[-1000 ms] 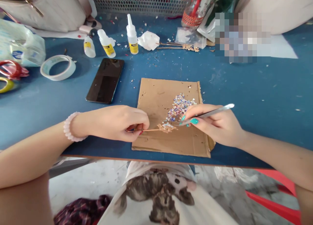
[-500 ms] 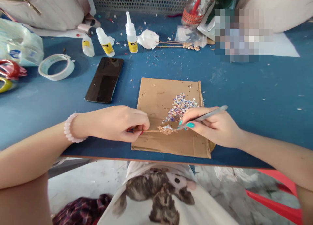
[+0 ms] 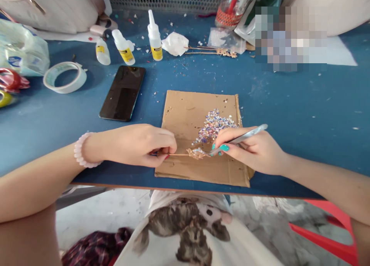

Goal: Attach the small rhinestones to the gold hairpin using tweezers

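Note:
My left hand (image 3: 144, 145) pinches the thin stem of a gold hair stick (image 3: 195, 154), whose ornate end carries small shiny stones and points right. My right hand (image 3: 248, 148) is closed round metal tweezers (image 3: 250, 135); their tips meet the right end of the ornament. Whether a stone sits between the tips is too small to tell. Under both hands lies a flat piece of cardboard (image 3: 182, 119), its left edge partly behind my left fingers. A loose pile of multicoloured rhinestones (image 3: 214, 125) is spread on it, just beyond my right fingertips.
A black phone (image 3: 123, 93) lies left of the cardboard. Behind it stand glue bottles (image 3: 155, 40), with a tape roll (image 3: 65, 78) and scissors (image 3: 13, 81) farther left. More gold sticks (image 3: 214, 52) lie at the back by a plastic bag (image 3: 227, 40). The table edge runs close in front.
Both hands stay almost still, with the stick and tweezers in the same place. The tweezers' handle is tilted very slightly differently. The view has shifted a little.

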The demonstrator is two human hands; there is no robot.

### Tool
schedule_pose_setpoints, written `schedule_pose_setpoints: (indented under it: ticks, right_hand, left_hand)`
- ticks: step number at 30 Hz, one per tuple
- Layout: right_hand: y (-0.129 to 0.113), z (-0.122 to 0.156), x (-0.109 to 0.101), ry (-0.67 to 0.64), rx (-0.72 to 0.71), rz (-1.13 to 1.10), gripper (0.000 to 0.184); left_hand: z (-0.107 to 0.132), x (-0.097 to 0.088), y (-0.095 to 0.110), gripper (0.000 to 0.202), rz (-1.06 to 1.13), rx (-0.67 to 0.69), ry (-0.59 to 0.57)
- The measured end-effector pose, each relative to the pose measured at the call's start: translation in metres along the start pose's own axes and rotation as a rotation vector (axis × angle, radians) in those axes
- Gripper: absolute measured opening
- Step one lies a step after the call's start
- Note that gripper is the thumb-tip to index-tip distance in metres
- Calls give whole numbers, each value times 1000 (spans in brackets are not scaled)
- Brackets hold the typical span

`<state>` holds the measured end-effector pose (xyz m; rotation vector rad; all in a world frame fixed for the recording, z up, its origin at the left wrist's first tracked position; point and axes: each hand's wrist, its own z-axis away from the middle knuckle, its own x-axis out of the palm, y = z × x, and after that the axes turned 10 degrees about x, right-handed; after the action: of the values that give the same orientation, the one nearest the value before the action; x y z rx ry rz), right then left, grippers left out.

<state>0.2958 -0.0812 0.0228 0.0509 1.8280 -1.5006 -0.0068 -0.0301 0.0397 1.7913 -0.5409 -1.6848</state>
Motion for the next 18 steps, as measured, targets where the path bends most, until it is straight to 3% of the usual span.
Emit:
schedule_pose_setpoints:
  ticks: [18]
  right_hand:
    - [1, 0, 1, -11, -39, -28, 17]
  left_hand:
    - [3, 1, -2, 14, -10, 18, 4]
